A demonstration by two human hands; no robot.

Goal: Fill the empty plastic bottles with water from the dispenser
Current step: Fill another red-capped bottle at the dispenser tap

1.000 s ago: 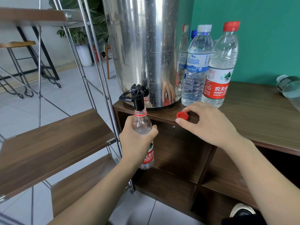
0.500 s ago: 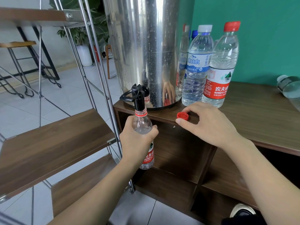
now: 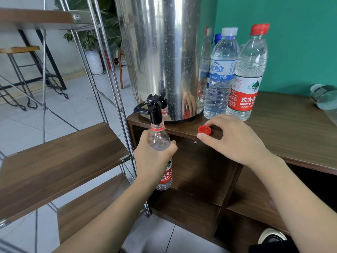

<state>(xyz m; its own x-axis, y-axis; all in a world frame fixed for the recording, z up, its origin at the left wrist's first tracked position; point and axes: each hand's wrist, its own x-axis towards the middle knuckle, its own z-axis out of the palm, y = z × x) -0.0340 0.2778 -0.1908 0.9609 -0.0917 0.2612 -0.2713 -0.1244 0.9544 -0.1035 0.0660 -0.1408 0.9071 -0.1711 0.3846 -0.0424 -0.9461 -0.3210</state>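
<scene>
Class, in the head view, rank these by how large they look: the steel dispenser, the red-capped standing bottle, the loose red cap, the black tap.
1. steel dispenser
2. red-capped standing bottle
3. black tap
4. loose red cap

A dark wood bench point(image 3: 291, 125) fills the right half of the frame. On it, at upper centre, stands a steel dispenser point(image 3: 164, 52); just right of it, upright bottles point(image 3: 246, 79). A red cap point(image 3: 204, 130) lies near the front edge. One bottle point(image 3: 324, 101) lies at far right.
</scene>
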